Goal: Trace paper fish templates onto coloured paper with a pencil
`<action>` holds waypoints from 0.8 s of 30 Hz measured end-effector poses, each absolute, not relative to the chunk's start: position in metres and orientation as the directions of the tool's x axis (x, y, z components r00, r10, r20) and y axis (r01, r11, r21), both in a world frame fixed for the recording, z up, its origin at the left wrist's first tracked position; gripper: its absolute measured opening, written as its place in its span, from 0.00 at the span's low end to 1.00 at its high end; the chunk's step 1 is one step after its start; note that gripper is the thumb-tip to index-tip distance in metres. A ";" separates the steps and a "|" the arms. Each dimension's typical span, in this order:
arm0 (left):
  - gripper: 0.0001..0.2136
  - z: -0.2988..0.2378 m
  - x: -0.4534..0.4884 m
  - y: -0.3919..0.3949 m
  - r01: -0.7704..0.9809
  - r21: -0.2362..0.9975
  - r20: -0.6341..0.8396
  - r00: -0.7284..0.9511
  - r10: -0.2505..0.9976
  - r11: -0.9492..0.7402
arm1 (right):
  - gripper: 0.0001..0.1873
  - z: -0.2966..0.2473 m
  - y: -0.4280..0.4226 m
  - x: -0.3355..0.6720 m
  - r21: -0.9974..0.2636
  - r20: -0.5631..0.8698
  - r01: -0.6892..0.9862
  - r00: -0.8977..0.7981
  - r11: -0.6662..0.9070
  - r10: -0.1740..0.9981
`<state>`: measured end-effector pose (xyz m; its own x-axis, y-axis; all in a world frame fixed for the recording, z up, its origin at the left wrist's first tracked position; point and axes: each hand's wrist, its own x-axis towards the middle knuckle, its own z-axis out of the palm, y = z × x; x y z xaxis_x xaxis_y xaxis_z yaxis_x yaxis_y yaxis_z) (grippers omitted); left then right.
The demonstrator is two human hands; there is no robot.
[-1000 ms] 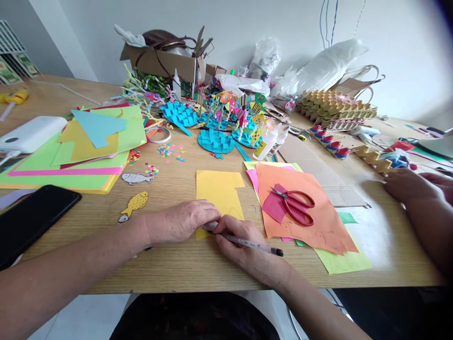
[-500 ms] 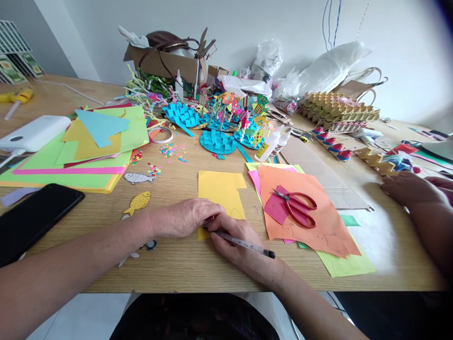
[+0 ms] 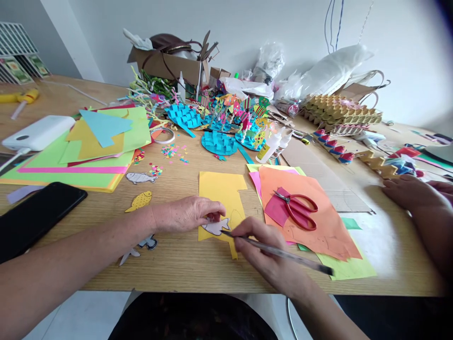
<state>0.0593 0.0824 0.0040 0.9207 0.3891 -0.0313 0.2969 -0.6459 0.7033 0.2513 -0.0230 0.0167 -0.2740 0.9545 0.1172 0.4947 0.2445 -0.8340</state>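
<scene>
My right hand (image 3: 271, 252) is closed round a pen (image 3: 283, 252), whose tip meets the edge of a white paper fish cutout (image 3: 215, 226). That cutout lies on a notched sheet of yellow paper (image 3: 221, 186), which bears a faint pencilled outline beside it. With bent fingers, my left hand (image 3: 191, 212) presses the cutout down by its left part, hiding some of it. Left of the sheet lie a yellow spotted paper fish (image 3: 139, 201), a grey-white paper fish (image 3: 141, 178) and further cutouts (image 3: 147, 242) partly behind my left forearm.
Red-handled scissors (image 3: 297, 208) rest on orange paper (image 3: 318, 231) at right. A black phone (image 3: 38, 217) and stacked coloured paper (image 3: 138, 125) are on the left. Glue bottles (image 3: 271, 146) and blue woven paper pieces (image 3: 219, 143) stand behind. Another person's hand (image 3: 406, 191) is at far right.
My right hand has drawn back to the right and swung the pen, uncovering the white fish cutout and the lower yellow sheet. The left hand stays nearly in place.
</scene>
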 end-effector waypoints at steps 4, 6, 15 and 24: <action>0.09 0.005 0.058 0.080 0.294 0.674 -0.002 0.918 0.396 -0.678 | 0.02 0.017 -0.026 0.267 -0.880 0.237 0.431 0.033 0.200 0.971; 0.09 0.004 0.058 0.079 0.295 0.659 0.007 0.917 0.398 -0.692 | 0.01 0.013 -0.019 0.266 -0.893 0.244 0.413 0.102 0.182 0.965; 0.11 -0.002 0.054 0.069 0.189 0.513 0.146 0.942 0.301 -0.838 | 0.06 0.003 0.024 0.245 -0.846 0.095 0.509 -0.148 0.158 0.984; 0.11 -0.010 0.054 0.041 0.316 0.250 0.217 0.903 0.371 -0.915 | 0.08 0.003 0.031 0.246 -0.653 0.113 0.679 -0.352 0.336 0.929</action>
